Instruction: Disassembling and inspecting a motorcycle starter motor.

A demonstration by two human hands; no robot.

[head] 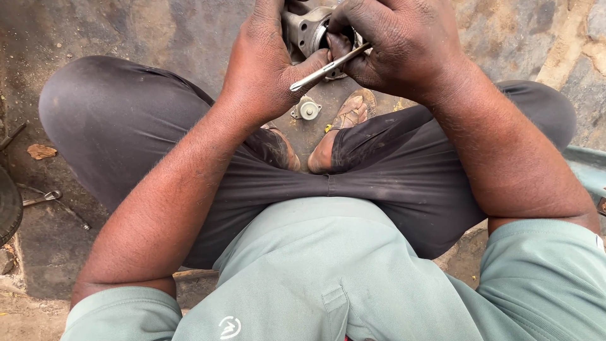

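Fingers (344,47) of the right hand (398,44) are pinched tight on a thin metal rod (329,67). Its far end pokes into a grey metal part (308,28). That part sits up high, above the person's knees. The left hand (268,69) is wrapped around the part and grips it firm, thumb by the rod. I think the rod could slip and jab that thumb if pushed too hard. A small round metal piece (307,109) lies on the dirty ground near the sandals (353,110).
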